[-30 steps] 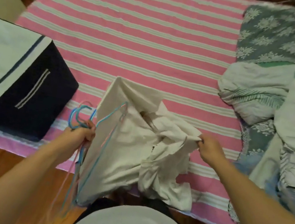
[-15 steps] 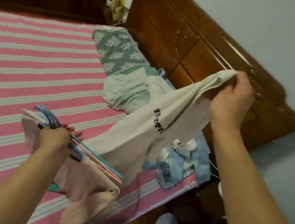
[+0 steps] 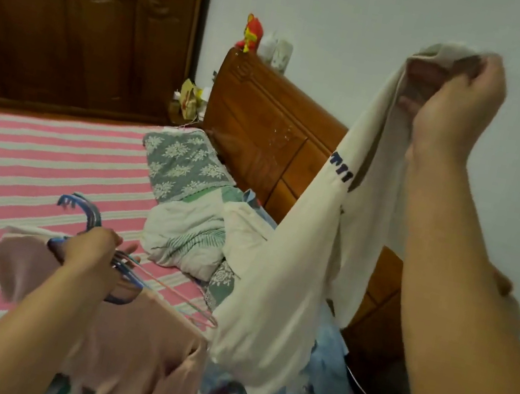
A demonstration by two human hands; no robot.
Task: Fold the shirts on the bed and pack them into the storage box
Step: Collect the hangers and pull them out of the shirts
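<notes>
Above bed [image 3: 33, 157]: right hand [image 3: 456, 103] pinches cream shirt [image 3: 290, 271]; left hand [image 3: 92, 250] grips hangers [image 3: 88, 218].

Cream shirt [image 3: 290, 271] in right hand [image 3: 455, 106], dark navy lettering on it just below that hand. Dusty pink shirt [image 3: 135, 341] under left hand [image 3: 92, 250]; hangers [image 3: 88, 218] in that hand blue, with thin pink and teal wires running right of it. Bed sheet [image 3: 31, 163] beyond left hand pink with white-grey stripes. Pillow [image 3: 184, 162] between the hands grey with white floral print. Headboard [image 3: 263, 128] reddish-brown wood. Red and yellow toy [image 3: 251, 33] on top of it.
</notes>
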